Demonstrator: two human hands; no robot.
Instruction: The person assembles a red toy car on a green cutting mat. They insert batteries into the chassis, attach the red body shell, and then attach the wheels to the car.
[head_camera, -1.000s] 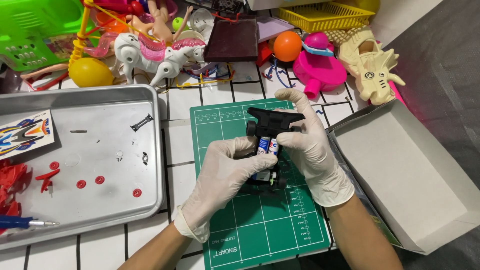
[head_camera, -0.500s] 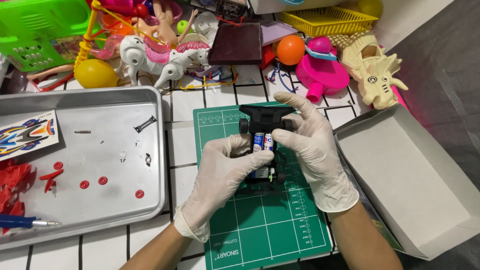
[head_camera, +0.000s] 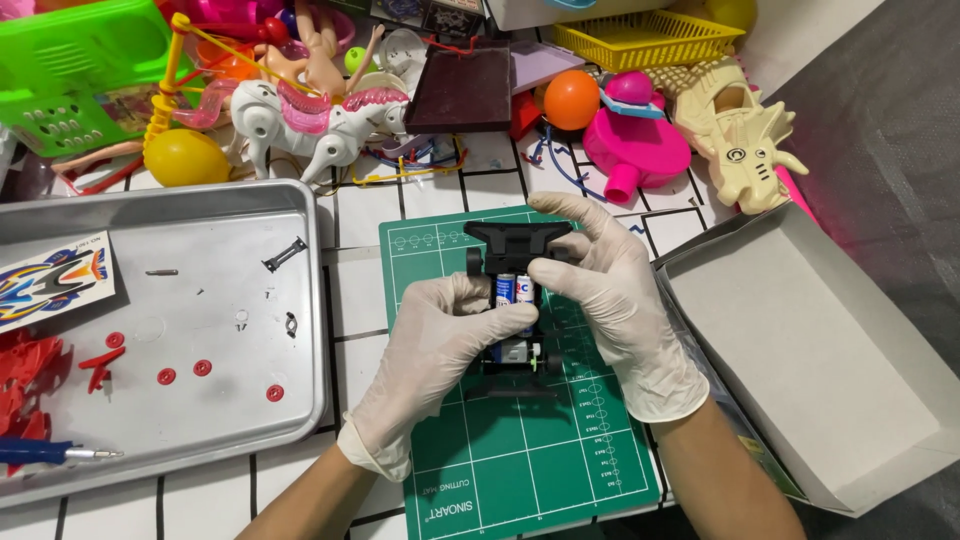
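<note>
Left hand (head_camera: 440, 345) and right hand (head_camera: 610, 300), both gloved, grasp a black toy car chassis (head_camera: 515, 300) from either side, its batteries (head_camera: 513, 289) exposed, above the green cutting mat (head_camera: 520, 450). Metal tray (head_camera: 230, 210) lies left; open cardboard box (head_camera: 800, 350) right, on the table (head_camera: 360, 215).

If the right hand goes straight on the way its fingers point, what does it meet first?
The right hand points up-left over the black toy car chassis. Beyond that, probably the dark red tray, though depth is unclear.
</note>
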